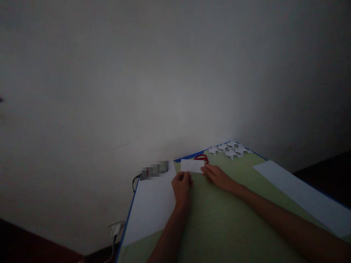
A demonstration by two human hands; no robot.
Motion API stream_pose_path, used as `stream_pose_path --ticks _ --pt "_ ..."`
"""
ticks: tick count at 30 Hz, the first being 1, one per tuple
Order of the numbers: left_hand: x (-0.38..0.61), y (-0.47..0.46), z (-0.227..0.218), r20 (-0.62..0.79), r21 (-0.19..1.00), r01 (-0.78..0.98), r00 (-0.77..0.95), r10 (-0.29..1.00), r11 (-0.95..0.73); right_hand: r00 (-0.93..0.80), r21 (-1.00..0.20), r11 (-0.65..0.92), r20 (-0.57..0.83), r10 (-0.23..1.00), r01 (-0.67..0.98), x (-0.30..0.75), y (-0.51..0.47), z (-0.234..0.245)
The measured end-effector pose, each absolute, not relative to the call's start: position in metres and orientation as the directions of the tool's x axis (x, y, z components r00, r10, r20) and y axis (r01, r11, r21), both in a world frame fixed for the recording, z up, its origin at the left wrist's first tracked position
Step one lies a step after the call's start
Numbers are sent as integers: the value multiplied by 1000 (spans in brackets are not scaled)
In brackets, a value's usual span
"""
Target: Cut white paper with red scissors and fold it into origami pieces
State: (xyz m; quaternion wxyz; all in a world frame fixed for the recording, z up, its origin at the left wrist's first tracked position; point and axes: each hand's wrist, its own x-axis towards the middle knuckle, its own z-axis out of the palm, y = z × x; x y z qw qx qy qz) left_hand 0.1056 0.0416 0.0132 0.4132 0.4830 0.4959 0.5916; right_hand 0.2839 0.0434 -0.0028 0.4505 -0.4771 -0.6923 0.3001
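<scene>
Your forearms converge over the green desk, its side edges lined by a left sheet and a right sheet. Your left hand pinches the paper slip at its near edge; your right hand grips its right end. Beyond: red scissor handles, partly covered; folded stars, far corner; wall.

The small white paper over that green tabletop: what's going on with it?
A person is holding the small white paper over the green tabletop. The left hand pinches its lower edge, and the right hand grips its right end. Red loops, probably scissor handles, show just behind it. Pointed white paper shapes lie at the far corner, and larger white sheets lie along the left and right sides.
</scene>
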Motion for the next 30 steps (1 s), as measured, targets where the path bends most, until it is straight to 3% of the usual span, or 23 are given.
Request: stream_pose_path --ticks 18,30 --pt "106 50 6 62 970 -203 -326 943 -134 -130 -845 362 338 932 393 288 41 0" --pt "107 49 9 83 970 -192 -307 948 -147 -28 -896 351 358 933 272 288 40 4"
